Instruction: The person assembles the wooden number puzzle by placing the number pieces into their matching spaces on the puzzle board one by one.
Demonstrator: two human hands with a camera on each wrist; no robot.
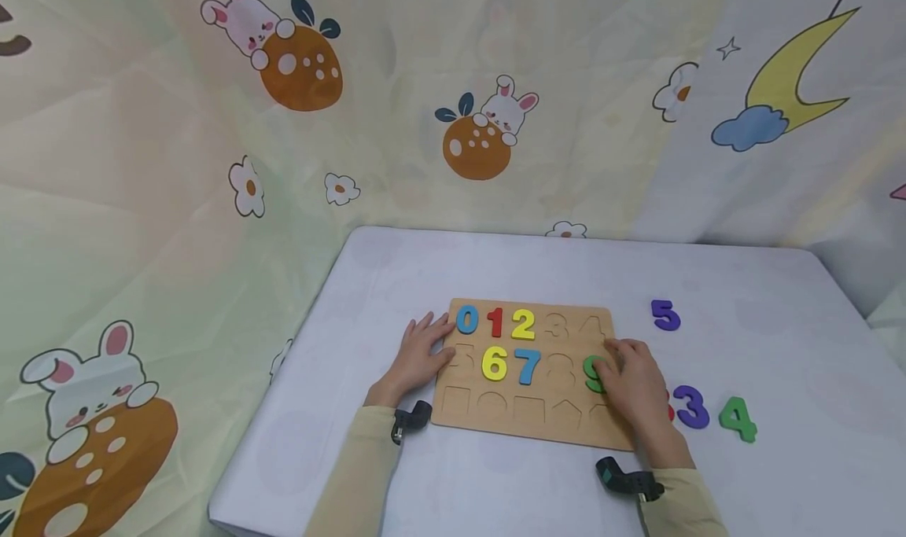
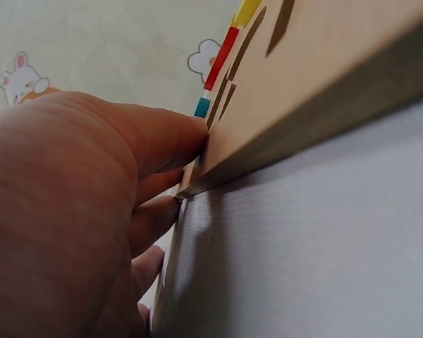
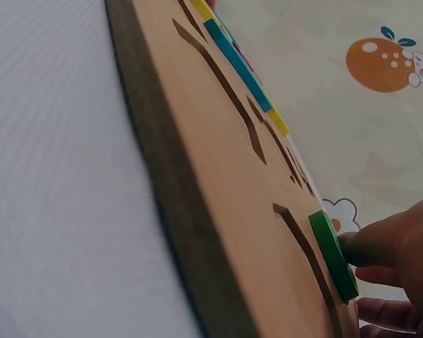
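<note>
A wooden number board [image 1: 510,413] lies on the table, with a blue 0, a red 1, a yellow 2, a yellow 6 and a blue 7 in its slots. My left hand [image 1: 419,358] rests against the board's left edge, thumb on the rim and fingers extended. At the right end of the middle row is a green 9 [image 1: 593,373], partly covered by my right hand [image 1: 633,380]. In the right wrist view my thumb touches the face of the green 9 [image 3: 333,255], while the other fingers extend past it, partly out of sight.
Right of the board lie a purple 5 [image 1: 665,315], a purple 3 [image 1: 691,407] and a green 4 [image 1: 738,420]. A red piece [image 1: 670,408] is mostly hidden behind my right hand. Patterned cloth [image 1: 396,65] hangs behind the white table [image 1: 425,262].
</note>
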